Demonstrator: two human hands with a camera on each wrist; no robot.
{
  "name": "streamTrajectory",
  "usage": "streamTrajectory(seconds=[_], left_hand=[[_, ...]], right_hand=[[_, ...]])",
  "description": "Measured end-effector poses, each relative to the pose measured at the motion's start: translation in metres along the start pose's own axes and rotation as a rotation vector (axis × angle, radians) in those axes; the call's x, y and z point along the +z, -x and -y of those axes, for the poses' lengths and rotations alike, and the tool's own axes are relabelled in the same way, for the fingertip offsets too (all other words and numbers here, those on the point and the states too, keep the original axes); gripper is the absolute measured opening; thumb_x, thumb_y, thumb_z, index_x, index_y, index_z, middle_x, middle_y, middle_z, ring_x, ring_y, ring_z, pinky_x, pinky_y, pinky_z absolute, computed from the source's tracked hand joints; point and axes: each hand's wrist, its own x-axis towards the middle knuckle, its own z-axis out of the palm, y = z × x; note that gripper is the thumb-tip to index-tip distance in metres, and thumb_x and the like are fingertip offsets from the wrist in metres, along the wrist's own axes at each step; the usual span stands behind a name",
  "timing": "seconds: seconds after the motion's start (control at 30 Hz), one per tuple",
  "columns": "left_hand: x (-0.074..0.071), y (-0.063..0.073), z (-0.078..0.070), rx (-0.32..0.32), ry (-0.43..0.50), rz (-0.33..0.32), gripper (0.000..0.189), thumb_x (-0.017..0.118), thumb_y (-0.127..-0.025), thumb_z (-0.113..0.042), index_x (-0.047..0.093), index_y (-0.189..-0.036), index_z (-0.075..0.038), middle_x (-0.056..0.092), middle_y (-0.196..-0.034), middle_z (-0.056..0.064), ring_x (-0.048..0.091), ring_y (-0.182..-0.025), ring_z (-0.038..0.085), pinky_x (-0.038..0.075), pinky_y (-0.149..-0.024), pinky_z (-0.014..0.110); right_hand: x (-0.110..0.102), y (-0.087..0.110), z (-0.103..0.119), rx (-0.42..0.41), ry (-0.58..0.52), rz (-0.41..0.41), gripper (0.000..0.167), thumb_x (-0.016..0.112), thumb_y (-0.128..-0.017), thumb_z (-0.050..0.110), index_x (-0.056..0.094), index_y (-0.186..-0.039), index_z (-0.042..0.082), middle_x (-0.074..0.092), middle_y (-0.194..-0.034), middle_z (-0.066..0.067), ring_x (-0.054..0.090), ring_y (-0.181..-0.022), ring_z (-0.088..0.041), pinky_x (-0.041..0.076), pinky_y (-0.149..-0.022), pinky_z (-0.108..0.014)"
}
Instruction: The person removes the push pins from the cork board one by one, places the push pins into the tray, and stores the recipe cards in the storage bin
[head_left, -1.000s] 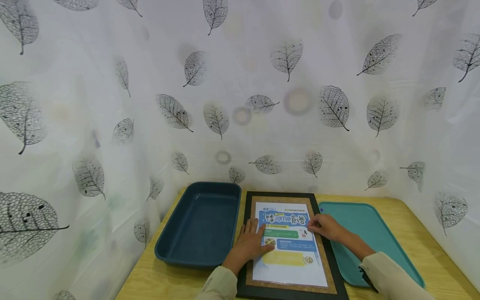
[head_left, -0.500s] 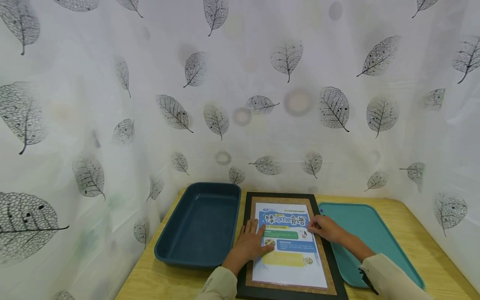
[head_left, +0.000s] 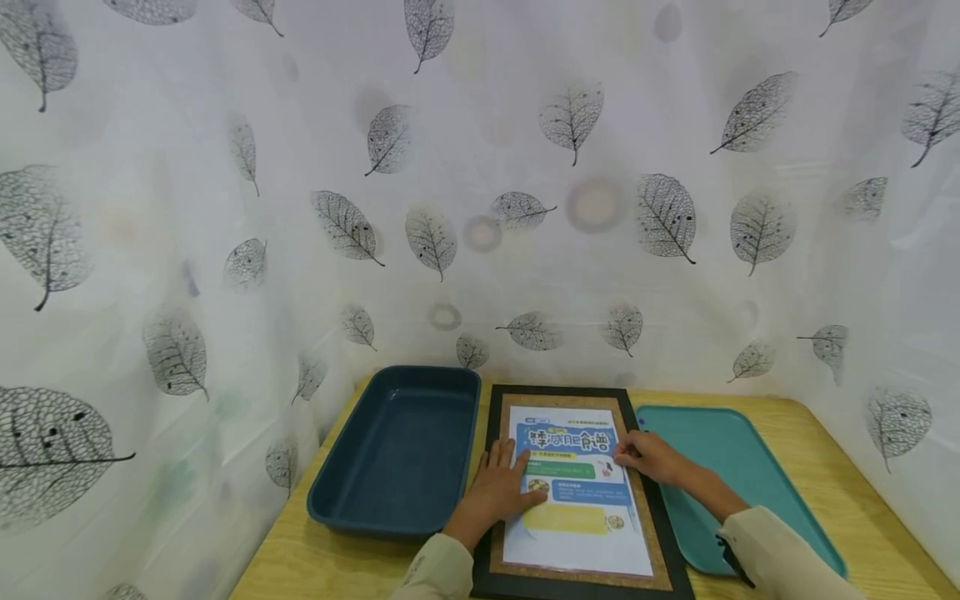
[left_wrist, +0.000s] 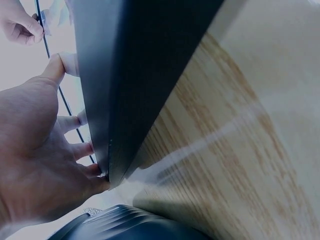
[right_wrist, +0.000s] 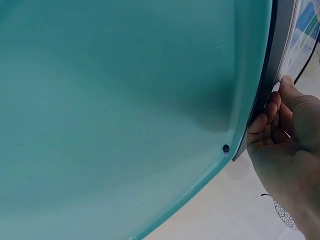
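A printed sheet [head_left: 577,546] with blue, green and yellow blocks lies on a cork board [head_left: 654,533] in a black frame [head_left: 501,407]. My left hand [head_left: 491,493] rests spread over the sheet's left side; in the left wrist view its fingers reach past the frame's edge. At the sheet's right edge my right hand [head_left: 654,457] pinches the margin between thumb and curled fingers. The right wrist view shows that thumb and fingers [right_wrist: 271,107] at the edge, beside the frame. Exactly how much of the sheet is between the fingertips is hard to see.
A deep dark blue tub [head_left: 405,458] stands left of the board. To the right lies a shallow teal tray [head_left: 738,467], partly under my right forearm, with a small dark spot [right_wrist: 226,148] at its corner. A leaf-patterned curtain [head_left: 480,250] surrounds the wooden table [head_left: 787,412].
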Motion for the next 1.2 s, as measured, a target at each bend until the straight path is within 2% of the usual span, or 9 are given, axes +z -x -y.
streamTrajectory(seconds=[0.23, 0.43, 0.93, 1.2], left_hand=[[0.0019, -0.0008, 0.0014, -0.008, -0.015, 0.01, 0.086, 0.058, -0.097, -0.067, 0.035, -0.164, -0.017, 0.019, -0.172, 0.015, 0.012, -0.159, 0.038, 0.02, -0.125, 0.056], [0.0029, -0.0011, 0.0014, -0.005, -0.002, 0.007, 0.086, 0.059, -0.097, -0.066, 0.035, -0.164, -0.018, 0.019, -0.172, 0.014, 0.012, -0.159, 0.038, 0.02, -0.125, 0.056], [0.0004, 0.0011, 0.0024, 0.021, 0.001, -0.008, 0.085, 0.06, -0.097, -0.065, 0.036, -0.163, -0.017, 0.02, -0.172, 0.015, 0.014, -0.158, 0.039, 0.021, -0.125, 0.057], [-0.0006, 0.0019, 0.0014, 0.018, -0.011, -0.01, 0.086, 0.059, -0.097, -0.066, 0.036, -0.163, -0.017, 0.021, -0.171, 0.014, 0.015, -0.158, 0.039, 0.021, -0.125, 0.057]], right_hand=[[0.0008, 0.0031, -0.001, -0.03, -0.014, -0.003, 0.009, 0.071, -0.098, 0.008, 0.068, -0.095, 0.001, 0.062, -0.088, -0.001, 0.054, -0.075, -0.007, 0.049, -0.062, -0.025], [0.001, 0.0043, -0.0009, -0.024, -0.025, -0.013, 0.01, 0.072, -0.098, 0.01, 0.068, -0.097, 0.0, 0.062, -0.089, -0.001, 0.054, -0.076, -0.006, 0.049, -0.063, -0.025], [-0.0015, 0.004, -0.0071, -0.024, -0.055, -0.012, 0.009, 0.07, -0.1, 0.014, 0.068, -0.096, 0.006, 0.065, -0.09, 0.001, 0.058, -0.08, -0.007, 0.051, -0.068, -0.025], [-0.0036, 0.0051, -0.0078, -0.018, -0.027, -0.052, 0.007, 0.069, -0.101, 0.011, 0.066, -0.096, 0.006, 0.067, -0.091, 0.001, 0.059, -0.082, -0.008, 0.052, -0.07, -0.024]])
